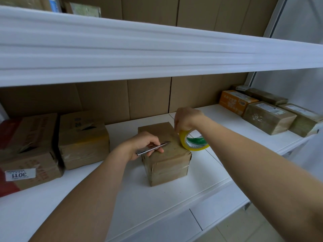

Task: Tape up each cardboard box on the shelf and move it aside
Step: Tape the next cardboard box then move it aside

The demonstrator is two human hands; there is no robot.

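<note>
A small brown cardboard box, wrapped in clear tape, stands in the middle of the white shelf. My left hand grips a slim metal utility knife, whose tip lies on the box top. My right hand holds a yellow roll of tape with a green and white core, tilted against the box's right top edge.
Two larger boxes stand at the left, one with a label reading 3011. Several taped boxes, one of them orange, sit at the far right. A white upper shelf overhangs closely. Cardboard sheets line the back.
</note>
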